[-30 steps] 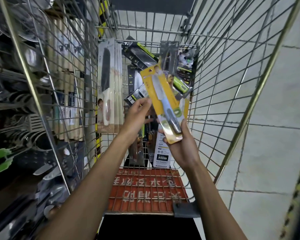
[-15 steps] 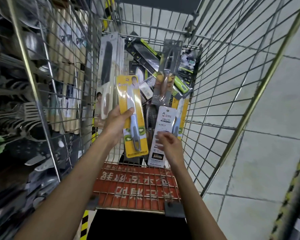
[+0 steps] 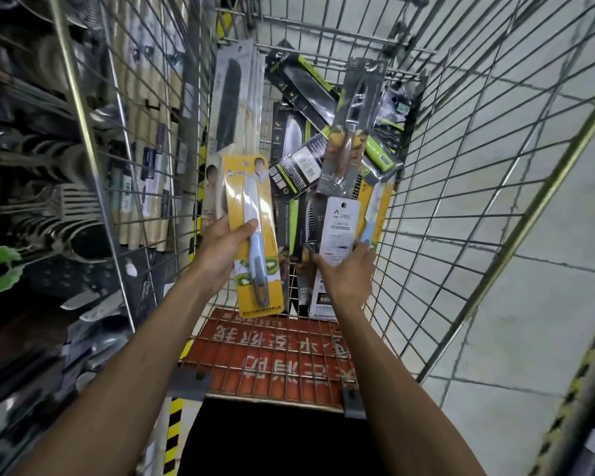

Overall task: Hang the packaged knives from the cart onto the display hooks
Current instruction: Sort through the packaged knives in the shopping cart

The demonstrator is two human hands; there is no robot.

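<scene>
We are holding one yellow knife pack (image 3: 255, 231) in our left hand (image 3: 222, 247), our right hand (image 3: 346, 269) closing on a white pack (image 3: 339, 225) in the cart (image 3: 461, 166), with many packs left and none seen hung.

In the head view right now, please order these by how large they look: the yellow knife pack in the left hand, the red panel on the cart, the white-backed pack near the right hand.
1. red panel
2. yellow knife pack
3. white-backed pack, partly hidden by the right hand, so unsure.
</scene>
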